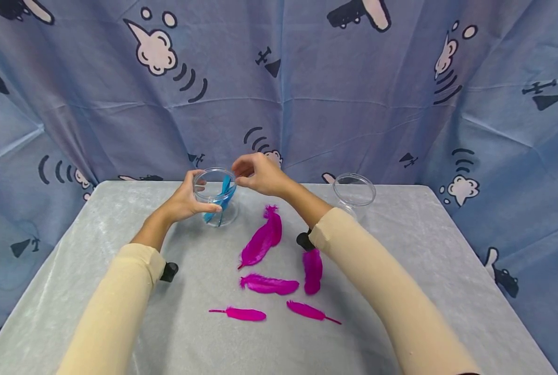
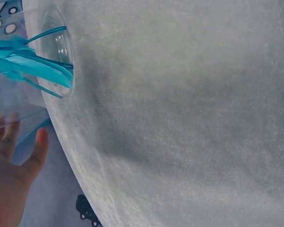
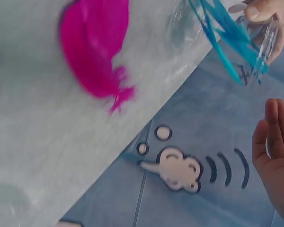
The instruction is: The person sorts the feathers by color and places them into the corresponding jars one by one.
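Observation:
A clear jar (image 1: 232,212) with blue feathers (image 1: 224,197) inside stands toward the back left of the table. My left hand (image 1: 185,200) grips its side, thumb across the front and fingers behind the rim. In the left wrist view, the blue feathers (image 2: 35,64) lean together with their quills against the jar's bottom. Just right of the rim hovers my right hand (image 1: 262,174), fingers loosely bent. The right wrist view shows nothing between the thumb and fingers of that right hand (image 3: 277,142).
Several magenta feathers lie on the table (image 1: 190,312), among them a large one (image 1: 262,239) in the middle and a small one (image 1: 246,314) in front. Another clear jar (image 1: 354,203) stands at the back right, partly behind the right arm. A patterned blue curtain (image 1: 307,130) hangs behind.

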Available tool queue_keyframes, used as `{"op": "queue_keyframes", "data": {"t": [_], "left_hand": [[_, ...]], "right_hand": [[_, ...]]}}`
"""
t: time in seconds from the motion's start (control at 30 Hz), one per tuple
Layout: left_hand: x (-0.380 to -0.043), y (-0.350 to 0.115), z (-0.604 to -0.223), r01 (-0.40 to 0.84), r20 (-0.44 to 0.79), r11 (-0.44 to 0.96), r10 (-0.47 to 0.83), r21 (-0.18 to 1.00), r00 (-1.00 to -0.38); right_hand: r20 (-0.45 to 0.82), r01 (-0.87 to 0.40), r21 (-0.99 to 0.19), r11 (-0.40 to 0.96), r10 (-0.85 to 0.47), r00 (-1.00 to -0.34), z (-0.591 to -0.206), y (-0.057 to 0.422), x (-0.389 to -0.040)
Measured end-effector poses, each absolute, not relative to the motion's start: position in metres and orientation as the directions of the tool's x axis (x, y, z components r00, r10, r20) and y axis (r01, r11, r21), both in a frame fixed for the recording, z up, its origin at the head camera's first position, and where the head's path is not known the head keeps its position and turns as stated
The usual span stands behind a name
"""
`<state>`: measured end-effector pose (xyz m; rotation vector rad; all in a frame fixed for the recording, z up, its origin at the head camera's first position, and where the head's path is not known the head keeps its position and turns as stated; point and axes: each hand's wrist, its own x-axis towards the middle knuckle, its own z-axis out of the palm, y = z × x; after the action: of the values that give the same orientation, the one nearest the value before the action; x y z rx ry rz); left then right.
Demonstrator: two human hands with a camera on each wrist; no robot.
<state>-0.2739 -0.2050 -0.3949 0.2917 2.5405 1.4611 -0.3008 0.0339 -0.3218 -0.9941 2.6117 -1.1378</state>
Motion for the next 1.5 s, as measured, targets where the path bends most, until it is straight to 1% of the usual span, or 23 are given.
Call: {"op": "queue_keyframes", "data": {"t": [0.23, 0.5, 0.67, 0.83, 1.0, 1.23, 1.5], "left_hand": [[-0.274, -0.206, -0.395, 0.069, -0.076, 0.499, 0.265, 0.864, -0.961], [-0.273, -0.204, -0.396, 0.073, -0.071, 0.493, 0.269, 0.867, -0.961], [-0.272, -0.204, -0.396, 0.070, -0.070, 0.485, 0.266, 0.872, -0.961], [-0.272, -0.204, -0.396, 0.067, -0.072, 0.481, 0.264, 0.874, -0.962], [-0.272, -0.204, -0.395, 0.065, -0.074, 0.483, 0.262, 0.873, -0.962], [-0.272, -0.205, -0.395, 0.058, -0.079, 0.491, 0.255, 0.869, -0.964], [-0.273, -0.205, -0.395, 0.057, -0.082, 0.492, 0.257, 0.869, -0.963]], "right_hand": [[0.129, -0.480, -0.699, 0.530, -0.567, -0.813, -0.305, 0.072, -0.306], [0.137, -0.421, -0.700, 0.577, -0.470, -0.872, -0.289, 0.134, -0.312], [0.126, -0.380, -0.690, 0.616, -0.414, -0.901, -0.290, 0.174, -0.314], [0.100, -0.303, -0.675, 0.673, -0.323, -0.941, -0.299, 0.212, -0.311], [0.072, -0.236, -0.737, 0.633, -0.273, -0.959, -0.312, 0.241, -0.305], [0.034, -0.171, -0.798, 0.578, -0.240, -0.970, -0.329, 0.263, -0.296], [0.058, -0.171, -0.853, 0.492, -0.237, -0.970, -0.358, 0.285, -0.289]]}}
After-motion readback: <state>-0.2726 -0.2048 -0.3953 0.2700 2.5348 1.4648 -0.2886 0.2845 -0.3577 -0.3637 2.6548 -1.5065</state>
